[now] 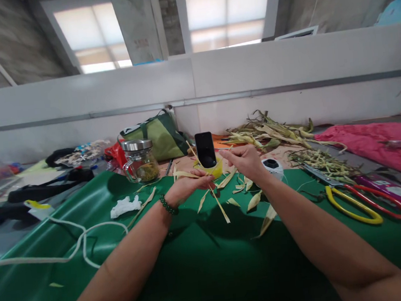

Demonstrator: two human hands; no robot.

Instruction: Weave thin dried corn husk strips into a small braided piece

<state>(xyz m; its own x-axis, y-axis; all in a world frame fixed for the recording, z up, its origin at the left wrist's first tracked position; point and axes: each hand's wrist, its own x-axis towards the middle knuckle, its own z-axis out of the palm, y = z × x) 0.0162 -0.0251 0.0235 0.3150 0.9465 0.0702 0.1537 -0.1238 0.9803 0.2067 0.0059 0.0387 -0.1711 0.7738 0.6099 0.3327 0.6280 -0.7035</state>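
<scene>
My left hand (188, 187), with a green bead bracelet (168, 205) at the wrist, is closed on pale dried leaf strips (216, 197) that cross between my hands above the green mat (196, 258). My right hand (245, 159) is raised a little higher and pinches the thin upper end of a strip. A black phone (205, 149) stands upright just behind my hands, against a yellow holder (217, 169). Loose leaf pieces (254, 201) lie on the mat under and right of my hands.
A glass jar with a metal lid (140, 160) and a green bag (159, 134) stand back left. A heap of dried husks (267, 133), pink cloth (371, 140) and yellow and red scissors (364, 201) lie right. White cord (78, 241) and crumpled tissue (124, 206) lie left.
</scene>
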